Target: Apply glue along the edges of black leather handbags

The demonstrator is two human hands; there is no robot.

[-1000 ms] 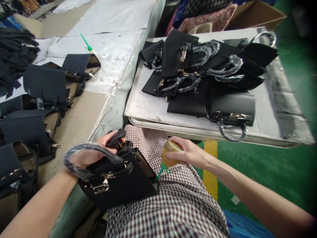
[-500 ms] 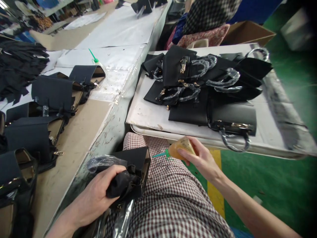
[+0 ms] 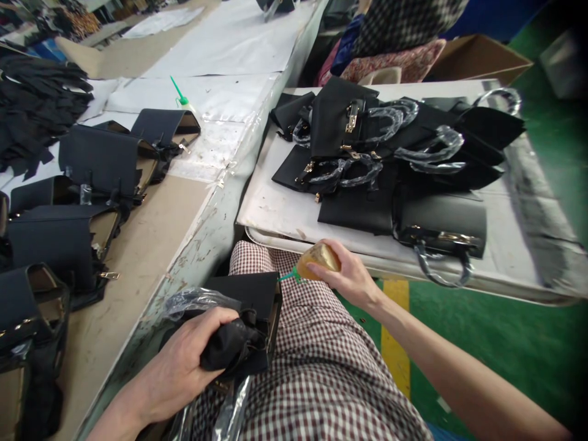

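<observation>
On my lap lies a black handbag [image 3: 250,291] with plastic-wrapped handles. My left hand [image 3: 186,355] is closed around bunched black material at its near side. My right hand [image 3: 346,272] grips a squeeze bottle [image 3: 316,262] of amber glue-like liquid, tilted sideways. Its green nozzle [image 3: 289,274] points left, and the tip is at the bag's upper right corner; whether it touches I cannot tell. Checked cloth [image 3: 321,355] covers my legs beneath the bag.
Several black handbags [image 3: 98,159] stand along the bench at left, near a second green-tipped bottle [image 3: 182,100]. More handbags [image 3: 436,214] are piled on the white-topped table [image 3: 285,214] ahead. A cardboard box [image 3: 482,55] and a person in checked clothing [image 3: 408,27] are beyond it.
My right hand has brought the bottle left, so its nozzle tip now meets the bag's corner in view. My left hand keeps its hold, and the camera view has shifted slightly.
</observation>
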